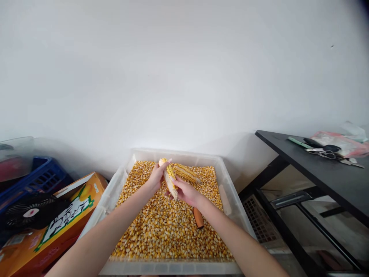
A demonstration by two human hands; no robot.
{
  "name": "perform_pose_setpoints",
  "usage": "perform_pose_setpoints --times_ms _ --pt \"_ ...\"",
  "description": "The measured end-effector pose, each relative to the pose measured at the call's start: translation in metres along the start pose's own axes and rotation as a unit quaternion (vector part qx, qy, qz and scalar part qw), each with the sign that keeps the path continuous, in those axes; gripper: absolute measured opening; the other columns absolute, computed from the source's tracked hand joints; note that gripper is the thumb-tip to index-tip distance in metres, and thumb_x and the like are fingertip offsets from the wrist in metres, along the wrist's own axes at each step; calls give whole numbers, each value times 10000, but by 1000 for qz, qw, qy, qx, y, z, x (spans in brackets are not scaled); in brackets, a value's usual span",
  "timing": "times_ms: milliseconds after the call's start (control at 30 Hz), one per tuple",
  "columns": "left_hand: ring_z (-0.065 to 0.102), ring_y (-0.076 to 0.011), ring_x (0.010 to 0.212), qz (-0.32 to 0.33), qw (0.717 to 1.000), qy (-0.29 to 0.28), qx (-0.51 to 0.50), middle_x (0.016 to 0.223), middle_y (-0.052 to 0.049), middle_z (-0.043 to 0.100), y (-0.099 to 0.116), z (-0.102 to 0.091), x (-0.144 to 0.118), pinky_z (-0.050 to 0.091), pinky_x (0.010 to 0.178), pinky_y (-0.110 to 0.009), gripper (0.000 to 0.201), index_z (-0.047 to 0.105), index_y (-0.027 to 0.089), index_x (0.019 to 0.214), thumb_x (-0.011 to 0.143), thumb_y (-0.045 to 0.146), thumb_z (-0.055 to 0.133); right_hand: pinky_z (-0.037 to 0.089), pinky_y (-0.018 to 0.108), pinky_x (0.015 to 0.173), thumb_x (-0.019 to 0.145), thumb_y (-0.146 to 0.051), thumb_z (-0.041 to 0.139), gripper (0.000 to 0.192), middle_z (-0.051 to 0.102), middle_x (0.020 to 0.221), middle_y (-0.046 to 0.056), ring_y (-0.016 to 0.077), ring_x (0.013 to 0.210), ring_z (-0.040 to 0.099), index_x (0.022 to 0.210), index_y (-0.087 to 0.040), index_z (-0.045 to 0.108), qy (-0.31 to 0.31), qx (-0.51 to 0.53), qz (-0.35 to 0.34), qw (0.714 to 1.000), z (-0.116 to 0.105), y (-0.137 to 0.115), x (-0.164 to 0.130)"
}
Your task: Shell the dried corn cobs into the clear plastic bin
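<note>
My forearms (115, 225), two. Left hand (157, 176), fingers curled round the upper end of one partly stripped corn cob (170, 181); right hand (186, 191), fingers closed lower down it. Location: above loose kernels (161, 231), translucent plastic bin (173, 268). Step, I judge: shelling. Next move likely calls for thumb pressure on remaining rows.

one view from the head, looking forward and down at a tub (173, 268)
i watch through a single camera worn on the person's head, tilted enough that the wall (184, 77) fills the upper half and the tub sits low in the middle. the forearms (123, 215) run in from the bottom edge, so i see the left hand (156, 175) and right hand (186, 191) from above and behind, fairly near. my view is wide, catching the box (66, 219) lower left and the table (317, 169) at right.
</note>
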State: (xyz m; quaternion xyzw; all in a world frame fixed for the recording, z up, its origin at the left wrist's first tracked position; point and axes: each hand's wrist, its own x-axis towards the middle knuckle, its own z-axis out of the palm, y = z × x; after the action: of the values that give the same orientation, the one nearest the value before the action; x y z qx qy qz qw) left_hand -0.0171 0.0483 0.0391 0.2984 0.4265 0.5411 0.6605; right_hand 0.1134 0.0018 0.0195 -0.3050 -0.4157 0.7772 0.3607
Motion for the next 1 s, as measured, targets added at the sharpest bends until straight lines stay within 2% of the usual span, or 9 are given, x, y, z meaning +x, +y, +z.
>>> perform_pose_setpoints --times_ms 100,167,267,367,467,600,700,833,1000 --pt "546 -144 472 -41 999 23 -1 608 18 561 0 1 -2 447 471 -264 409 460 207 914 652 393 713 497 278 617 767 -383 635 532 621 917 11 137 662 624 1245 -281 424 -64 52 16 996 3 -1 -3" --pt "536 -146 450 -40 998 39 -1 608 26 557 0 3 -3 437 444 -267 390 446 227 938 676 398 680 503 289 642 735 -339 674 614 626 900 5 138 669 627 1277 -286 392 -63 35 12 997 7 -2 -5" --pt "557 -142 505 23 998 53 -5 636 33 539 0 7 -5 458 476 -259 387 454 228 954 672 353 687 517 312 638 696 -324 708 724 628 888 1 142 654 620 1320 -293 343 -27 -33 -8 999 11 1 -7" --pt "584 -138 605 87 994 62 10 704 25 542 0 13 -8 492 570 -256 397 464 219 950 654 311 711 504 295 551 694 -302 707 767 619 860 -1 120 547 575 1351 -292 310 40 -116 -40 992 12 9 -4" --pt "590 -133 631 108 992 59 16 745 25 550 2 15 -9 501 600 -251 430 446 226 961 643 288 727 469 264 482 691 -275 715 802 614 840 4 99 478 529 1370 -284 288 88 -168 -45 981 10 12 -2" --pt "576 -135 553 41 998 43 -19 675 32 531 4 9 -5 483 512 -252 407 440 220 958 663 318 704 498 266 538 719 -336 697 763 612 976 28 147 660 620 1364 -315 289 -26 -80 -15 996 5 -1 -6" --pt "572 -140 521 -8 999 22 -44 645 22 541 6 3 -1 467 469 -250 407 452 203 961 676 373 687 517 285 643 771 -358 643 666 614 978 23 149 735 640 1349 -315 315 -97 5 7 995 3 -12 -11" --pt "584 -141 523 -15 998 15 -55 640 14 557 3 2 1 470 471 -245 397 460 194 943 669 365 692 521 297 664 752 -310 670 686 610 965 22 138 703 636 1348 -302 329 -85 -34 3 996 5 -10 -12" --pt "595 -127 543 30 998 24 -48 652 32 565 -1 5 1 491 515 -236 376 454 212 921 655 282 710 497 259 536 700 -271 717 795 590 850 -9 104 546 565 1372 -298 294 -27 -122 -52 991 12 0 -9"
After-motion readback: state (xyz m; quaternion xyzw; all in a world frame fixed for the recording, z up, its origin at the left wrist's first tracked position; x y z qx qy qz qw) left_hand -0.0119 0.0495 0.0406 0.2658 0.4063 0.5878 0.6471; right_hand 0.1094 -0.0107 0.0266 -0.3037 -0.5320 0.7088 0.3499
